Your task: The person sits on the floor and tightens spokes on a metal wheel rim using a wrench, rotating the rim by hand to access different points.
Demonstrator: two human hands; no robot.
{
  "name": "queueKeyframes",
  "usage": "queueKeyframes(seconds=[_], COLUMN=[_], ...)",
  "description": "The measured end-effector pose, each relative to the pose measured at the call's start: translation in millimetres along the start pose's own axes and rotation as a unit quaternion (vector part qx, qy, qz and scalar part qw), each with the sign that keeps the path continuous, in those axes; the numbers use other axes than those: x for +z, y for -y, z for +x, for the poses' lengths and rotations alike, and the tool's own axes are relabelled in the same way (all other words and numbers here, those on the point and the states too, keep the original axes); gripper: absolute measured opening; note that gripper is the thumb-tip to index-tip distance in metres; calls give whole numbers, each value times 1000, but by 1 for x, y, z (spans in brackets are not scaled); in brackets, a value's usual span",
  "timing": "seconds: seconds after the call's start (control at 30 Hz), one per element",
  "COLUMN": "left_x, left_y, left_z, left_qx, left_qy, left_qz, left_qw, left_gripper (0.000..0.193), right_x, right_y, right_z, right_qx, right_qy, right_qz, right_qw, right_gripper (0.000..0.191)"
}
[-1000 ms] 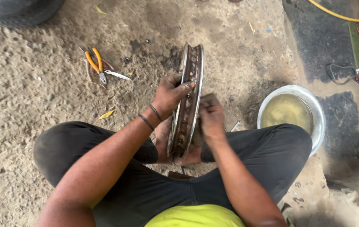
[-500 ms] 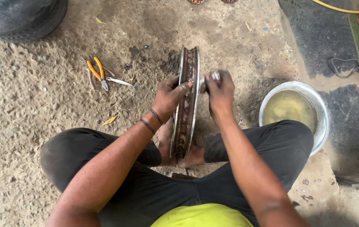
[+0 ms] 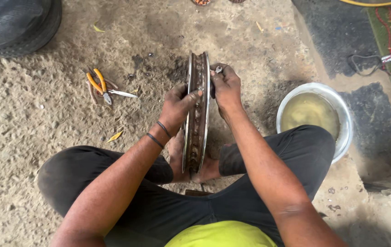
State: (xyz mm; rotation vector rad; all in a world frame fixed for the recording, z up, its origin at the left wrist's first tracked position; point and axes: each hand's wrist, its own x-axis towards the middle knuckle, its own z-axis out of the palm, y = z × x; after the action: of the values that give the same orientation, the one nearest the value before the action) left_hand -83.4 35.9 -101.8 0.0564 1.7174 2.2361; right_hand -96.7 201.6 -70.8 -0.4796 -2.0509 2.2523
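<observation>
Bare-armed person wears dark trousers, a yellow-green shirt and two dark bands on the left wrist.

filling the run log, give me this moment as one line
left hand: grips wheel rim | right hand: small metal tool at rim edge | rim: upright between feet

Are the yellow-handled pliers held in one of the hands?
No, the yellow-handled pliers lie on the ground, apart from the left hand and right hand on the wheel rim.

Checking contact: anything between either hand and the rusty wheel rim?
Nothing visible. The left hand grips the upright rusty metal wheel rim directly; the right hand presses its other side, holding a small metal piece.
</observation>
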Motion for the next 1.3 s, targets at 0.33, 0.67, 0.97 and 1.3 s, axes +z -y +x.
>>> queueKeyframes(seconds=[0.33, 0.67, 0.97, 1.3], left_x=[-13, -1, -8, 5], left_y=[14, -3, 2, -19], left_z=[1, -6, 0, -8], left_qx=[-25, -51, -29, 1], left_qy=[-2, -6, 2, -7], left_qz=[-34, 18, -11, 110], left_qw=[999, 999, 1000, 994], left_gripper=[21, 28, 21, 37], right_x=[-7, -11, -19, 3], right_y=[-46, -6, -60, -21], right_z=[-88, -2, -80, -6], right_qx=[-48, -7, -84, 60], right_qy=[81, -14, 58, -89], right_qz=[135, -14, 148, 285], right_qw=[986, 1000, 984, 953], right_gripper=[23, 15, 15, 17])
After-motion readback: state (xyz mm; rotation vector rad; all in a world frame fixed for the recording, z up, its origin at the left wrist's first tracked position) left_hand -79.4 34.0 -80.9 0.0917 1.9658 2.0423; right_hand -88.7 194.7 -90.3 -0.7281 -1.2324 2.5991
